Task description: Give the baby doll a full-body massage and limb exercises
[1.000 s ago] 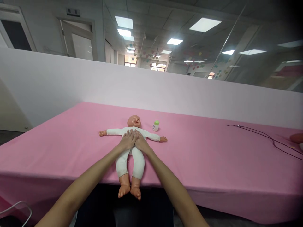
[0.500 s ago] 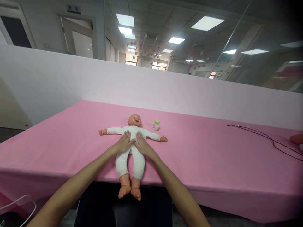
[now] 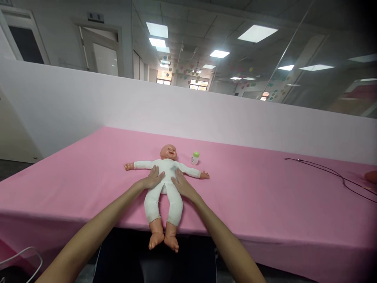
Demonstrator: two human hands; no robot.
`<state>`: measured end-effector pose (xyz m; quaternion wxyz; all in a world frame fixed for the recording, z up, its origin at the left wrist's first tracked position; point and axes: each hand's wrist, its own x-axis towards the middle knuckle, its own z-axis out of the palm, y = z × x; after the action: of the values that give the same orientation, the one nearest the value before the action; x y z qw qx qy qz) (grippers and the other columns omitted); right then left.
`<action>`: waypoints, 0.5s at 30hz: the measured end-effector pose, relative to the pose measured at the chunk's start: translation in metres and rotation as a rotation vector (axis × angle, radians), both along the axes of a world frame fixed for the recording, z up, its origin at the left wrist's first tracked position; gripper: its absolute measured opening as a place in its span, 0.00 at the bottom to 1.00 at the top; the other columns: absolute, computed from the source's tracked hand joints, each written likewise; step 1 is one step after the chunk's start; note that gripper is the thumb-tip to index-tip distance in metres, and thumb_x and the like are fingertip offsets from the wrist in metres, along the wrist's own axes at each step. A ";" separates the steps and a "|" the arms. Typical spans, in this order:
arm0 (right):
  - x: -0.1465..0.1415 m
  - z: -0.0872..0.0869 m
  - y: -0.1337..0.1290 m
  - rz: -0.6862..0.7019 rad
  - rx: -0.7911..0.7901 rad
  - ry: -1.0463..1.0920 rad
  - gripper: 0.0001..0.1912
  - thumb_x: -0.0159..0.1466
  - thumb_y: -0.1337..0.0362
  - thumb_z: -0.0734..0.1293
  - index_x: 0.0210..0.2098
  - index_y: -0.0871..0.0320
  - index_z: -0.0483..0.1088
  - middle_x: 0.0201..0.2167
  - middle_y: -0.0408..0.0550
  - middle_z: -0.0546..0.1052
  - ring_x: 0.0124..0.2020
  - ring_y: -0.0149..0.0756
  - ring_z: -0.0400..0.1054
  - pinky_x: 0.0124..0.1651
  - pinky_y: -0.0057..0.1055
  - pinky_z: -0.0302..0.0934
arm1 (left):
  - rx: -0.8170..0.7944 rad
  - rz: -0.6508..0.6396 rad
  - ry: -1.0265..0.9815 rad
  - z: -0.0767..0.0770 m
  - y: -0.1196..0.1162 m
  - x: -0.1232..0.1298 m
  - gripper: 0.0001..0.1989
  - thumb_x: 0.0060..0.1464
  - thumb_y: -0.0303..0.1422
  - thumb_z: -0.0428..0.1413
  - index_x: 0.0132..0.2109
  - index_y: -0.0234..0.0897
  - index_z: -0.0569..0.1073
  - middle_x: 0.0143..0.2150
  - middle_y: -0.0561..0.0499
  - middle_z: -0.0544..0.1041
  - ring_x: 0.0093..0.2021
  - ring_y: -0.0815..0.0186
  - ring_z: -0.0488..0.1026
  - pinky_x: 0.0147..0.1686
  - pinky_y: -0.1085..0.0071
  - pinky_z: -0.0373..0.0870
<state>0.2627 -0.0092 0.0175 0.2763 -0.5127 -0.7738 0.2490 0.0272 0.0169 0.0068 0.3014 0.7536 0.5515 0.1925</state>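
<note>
A baby doll (image 3: 169,171) with a white cloth body lies on its back, arms stretched out to both sides and feet toward me, past the table's front edge. My left hand (image 3: 153,179) rests flat on the left side of its torso, fingers stretched out. On the torso's right side lies my right hand (image 3: 182,183), also flat with its fingers extended. Between the two hands the middle of the belly shows. A small bottle with a green cap (image 3: 195,158) stands beside the doll's head, above its right-hand arm, touched by neither hand.
A pink cloth (image 3: 250,188) covers the table. Thin dark cables (image 3: 326,169) lie at the right, near a brownish object (image 3: 370,176) cut off by the edge. A low white wall (image 3: 206,116) with glass above runs behind. A white cable (image 3: 37,259) hangs at lower left.
My hands have moved apart, from nearly touching at the middle of the doll's belly out to the two sides of its torso. The bottle stays in place.
</note>
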 end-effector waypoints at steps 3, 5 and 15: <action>-0.010 0.007 -0.001 0.073 -0.003 -0.023 0.41 0.73 0.44 0.55 0.78 0.60 0.48 0.78 0.55 0.47 0.79 0.52 0.37 0.78 0.54 0.37 | 0.071 -0.083 0.039 0.012 -0.009 0.018 0.45 0.68 0.59 0.36 0.78 0.32 0.47 0.80 0.37 0.36 0.79 0.49 0.29 0.75 0.47 0.38; -0.017 0.012 0.010 0.128 0.039 -0.030 0.39 0.74 0.48 0.53 0.77 0.63 0.49 0.78 0.57 0.49 0.79 0.48 0.39 0.78 0.51 0.36 | 0.150 -0.118 0.066 0.022 -0.007 0.035 0.42 0.69 0.57 0.34 0.78 0.34 0.49 0.80 0.39 0.39 0.79 0.50 0.30 0.74 0.46 0.35; 0.021 -0.005 0.040 -0.170 0.262 0.072 0.28 0.73 0.52 0.54 0.63 0.59 0.72 0.65 0.57 0.73 0.67 0.47 0.65 0.73 0.47 0.49 | 0.056 0.114 -0.076 0.031 -0.023 -0.005 0.44 0.69 0.56 0.40 0.77 0.27 0.50 0.80 0.33 0.43 0.79 0.49 0.39 0.75 0.52 0.43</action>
<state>0.2833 0.0306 0.0124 0.3887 -0.5266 -0.7430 0.1398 0.0226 -0.0061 0.0380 0.2896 0.7212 0.5762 0.2530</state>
